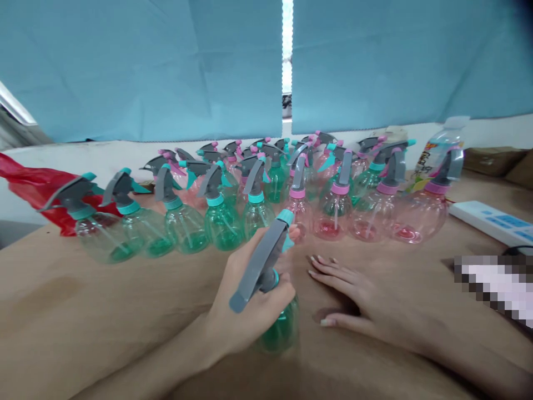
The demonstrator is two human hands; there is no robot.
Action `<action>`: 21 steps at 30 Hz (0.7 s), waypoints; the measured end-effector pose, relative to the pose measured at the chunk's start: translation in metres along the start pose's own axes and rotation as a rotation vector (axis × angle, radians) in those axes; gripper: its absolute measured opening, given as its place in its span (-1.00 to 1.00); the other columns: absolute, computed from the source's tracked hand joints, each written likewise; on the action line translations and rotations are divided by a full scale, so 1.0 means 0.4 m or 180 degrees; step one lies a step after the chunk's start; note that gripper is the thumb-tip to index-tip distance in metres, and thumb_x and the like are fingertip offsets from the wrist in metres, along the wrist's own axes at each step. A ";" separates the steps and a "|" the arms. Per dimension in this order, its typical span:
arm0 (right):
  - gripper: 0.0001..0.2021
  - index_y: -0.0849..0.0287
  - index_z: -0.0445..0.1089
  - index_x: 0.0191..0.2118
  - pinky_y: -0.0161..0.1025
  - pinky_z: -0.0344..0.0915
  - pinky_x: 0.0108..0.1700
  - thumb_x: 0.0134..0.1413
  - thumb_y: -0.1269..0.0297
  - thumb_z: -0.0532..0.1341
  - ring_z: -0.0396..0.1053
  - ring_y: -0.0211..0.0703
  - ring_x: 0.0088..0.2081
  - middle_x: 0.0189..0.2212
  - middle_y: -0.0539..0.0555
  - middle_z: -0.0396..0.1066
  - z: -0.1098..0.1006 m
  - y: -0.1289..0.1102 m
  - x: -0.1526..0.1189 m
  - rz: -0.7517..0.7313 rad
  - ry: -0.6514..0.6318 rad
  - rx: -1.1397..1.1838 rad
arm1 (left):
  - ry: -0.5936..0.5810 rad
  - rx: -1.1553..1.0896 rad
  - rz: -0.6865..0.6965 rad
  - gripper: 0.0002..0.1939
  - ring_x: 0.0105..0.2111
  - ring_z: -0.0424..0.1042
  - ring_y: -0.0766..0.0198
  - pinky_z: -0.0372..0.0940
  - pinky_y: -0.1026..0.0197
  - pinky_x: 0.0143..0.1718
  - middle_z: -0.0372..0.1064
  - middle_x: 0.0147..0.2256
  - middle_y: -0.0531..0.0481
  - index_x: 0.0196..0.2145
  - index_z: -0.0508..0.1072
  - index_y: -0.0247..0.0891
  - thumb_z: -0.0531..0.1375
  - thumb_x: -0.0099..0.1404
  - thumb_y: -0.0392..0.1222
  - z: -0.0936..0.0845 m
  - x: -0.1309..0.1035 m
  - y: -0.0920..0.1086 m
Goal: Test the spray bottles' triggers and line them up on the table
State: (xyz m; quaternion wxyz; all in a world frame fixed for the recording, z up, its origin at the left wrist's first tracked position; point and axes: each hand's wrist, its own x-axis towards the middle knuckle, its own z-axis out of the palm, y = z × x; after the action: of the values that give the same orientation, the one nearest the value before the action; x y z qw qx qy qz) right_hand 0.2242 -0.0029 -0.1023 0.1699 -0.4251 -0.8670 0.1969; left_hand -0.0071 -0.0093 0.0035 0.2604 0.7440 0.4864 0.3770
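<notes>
My left hand (254,294) is wrapped round the neck of a green spray bottle (281,333) with a grey trigger head and turquoise collar; the palm hides part of it. To its right, my right hand (358,294) lies on the wooden table (166,300), fingers spread, holding nothing. Beyond both hands stands a front row of spray bottles: green ones (225,225) with turquoise collars on the left, pink ones (333,219) with pink collars on the right. More green and pink bottles stand close together behind them.
A red plastic bag (45,191) lies at the left. Behind the pink bottles is a clear labelled drink bottle (437,147). A white power strip (491,219) and a pixelated patch are at the right. Brown boxes (491,161) sit farther back, and a blue curtain (125,66) hangs behind.
</notes>
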 end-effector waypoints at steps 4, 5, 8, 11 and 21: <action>-0.28 0.09 0.01 0.29 0.16 0.00 0.24 0.10 -0.09 0.17 -0.05 0.10 0.28 0.29 0.16 -0.01 -0.001 -0.002 0.002 0.0019 -0.0038 -0.0061 | 0.0016 -0.0064 -0.0039 -0.79 -0.57 0.28 0.34 0.24 0.30 -0.55 0.36 -0.43 0.09 -0.30 0.34 -0.17 0.10 0.04 -0.28 0.003 -0.002 0.002; -0.29 0.09 0.01 0.29 0.16 0.00 0.24 0.10 -0.10 0.16 -0.06 0.10 0.28 0.29 0.16 -0.01 -0.001 -0.002 0.002 0.0010 -0.0050 -0.0078 | 0.0039 -0.0065 -0.0056 -0.76 -0.54 0.31 0.32 0.27 0.28 -0.52 0.36 -0.41 0.08 -0.28 0.34 -0.17 0.10 0.03 -0.29 0.004 -0.002 0.003; -0.30 0.07 0.02 0.29 0.14 0.01 0.24 0.11 -0.09 0.16 -0.06 0.09 0.29 0.30 0.14 -0.03 0.001 0.001 -0.001 -0.0028 -0.0028 -0.0063 | 0.0028 -0.0145 -0.0097 -0.60 -0.46 0.36 0.28 0.31 0.27 -0.45 0.35 -0.39 0.07 -0.13 0.34 -0.15 0.09 0.02 -0.32 0.006 -0.001 0.005; -0.30 0.04 0.01 0.29 0.13 0.01 0.24 0.10 -0.08 0.17 -0.06 0.09 0.28 0.30 0.12 -0.02 0.005 0.004 -0.003 -0.0012 0.0017 -0.0010 | -0.0055 -0.0252 -0.0128 -0.52 -0.49 0.33 0.31 0.30 0.29 -0.48 0.33 -0.39 0.08 -0.04 0.31 -0.13 0.09 0.03 -0.33 0.006 0.000 0.007; -0.30 0.10 0.04 0.28 0.15 0.02 0.23 0.11 -0.12 0.14 -0.05 0.09 0.28 0.29 0.14 -0.03 -0.002 -0.004 0.001 0.0057 -0.0079 -0.0077 | -0.0136 -0.0495 -0.0318 -0.50 -0.66 0.10 0.39 0.14 0.31 -0.62 0.24 -0.50 0.15 -0.10 0.35 -0.16 0.07 -0.06 -0.35 0.002 0.009 0.022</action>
State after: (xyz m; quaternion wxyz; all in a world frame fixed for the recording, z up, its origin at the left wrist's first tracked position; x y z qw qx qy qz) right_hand 0.2233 -0.0035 -0.1009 0.1521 -0.4324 -0.8675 0.1933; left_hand -0.0009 -0.0096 0.0109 0.3461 0.7042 0.4865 0.3842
